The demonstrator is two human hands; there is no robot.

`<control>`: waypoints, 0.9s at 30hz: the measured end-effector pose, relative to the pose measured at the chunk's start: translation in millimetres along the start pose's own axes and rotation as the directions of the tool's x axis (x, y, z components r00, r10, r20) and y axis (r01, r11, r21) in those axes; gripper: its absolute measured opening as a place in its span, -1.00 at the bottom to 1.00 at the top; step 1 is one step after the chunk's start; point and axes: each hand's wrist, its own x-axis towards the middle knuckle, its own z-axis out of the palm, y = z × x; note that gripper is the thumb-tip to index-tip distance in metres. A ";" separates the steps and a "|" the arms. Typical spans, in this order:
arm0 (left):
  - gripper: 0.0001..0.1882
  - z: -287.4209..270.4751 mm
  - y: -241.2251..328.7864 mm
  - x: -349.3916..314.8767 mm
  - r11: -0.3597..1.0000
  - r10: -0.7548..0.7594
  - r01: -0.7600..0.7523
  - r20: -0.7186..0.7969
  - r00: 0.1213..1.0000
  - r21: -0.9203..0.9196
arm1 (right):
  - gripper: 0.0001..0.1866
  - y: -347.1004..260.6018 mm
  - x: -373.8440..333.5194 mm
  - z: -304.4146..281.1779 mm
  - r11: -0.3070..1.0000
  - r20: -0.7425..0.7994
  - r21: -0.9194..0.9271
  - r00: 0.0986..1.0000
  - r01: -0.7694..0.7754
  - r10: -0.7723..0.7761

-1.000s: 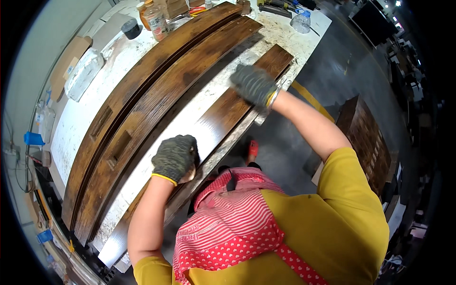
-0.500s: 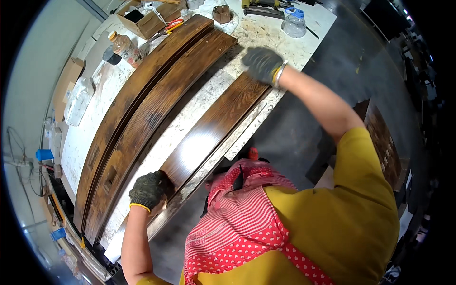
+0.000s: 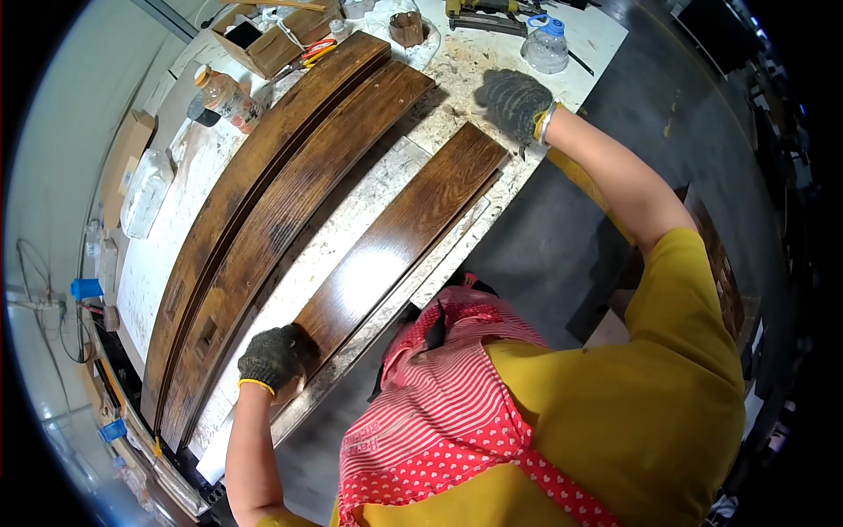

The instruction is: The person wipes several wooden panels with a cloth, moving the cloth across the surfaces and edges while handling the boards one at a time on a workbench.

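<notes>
A dark brown, glossy wooden plank [image 3: 395, 224] lies along the near edge of the white worktable [image 3: 167, 255]. My left hand [image 3: 270, 358], in a dark knitted glove with a yellow cuff, is closed round the plank's lower left end. Over the table, just beyond the plank's far right end, is my right hand [image 3: 515, 104] in a matching glove. Its back faces up and its fingers point left; the palm and anything under it are hidden, and the fingers are slightly blurred. Two longer curved wooden boards [image 3: 299, 184] [image 3: 255, 162] lie side by side behind the plank.
At the back stand a cardboard box [image 3: 272, 53], orange-handled scissors [image 3: 318, 53], a bottle [image 3: 230, 98] and a brown cup [image 3: 407, 29]. A clear jar with a blue lid [image 3: 545, 48] and a nail gun [image 3: 487, 18] sit at the far right. Dark floor [image 3: 536, 237] lies beyond the near edge.
My right hand has moved right and off the plank's far end, baring that end. My left hand stays at the other end.
</notes>
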 end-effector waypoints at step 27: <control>-0.67 -53.6 236.7 130.0 0.287 -0.115 -0.815 -0.863 0.492 -0.503 | -0.64 8.0 -6.8 -2.5 -0.327 0.122 0.943 0.982 -0.070 0.141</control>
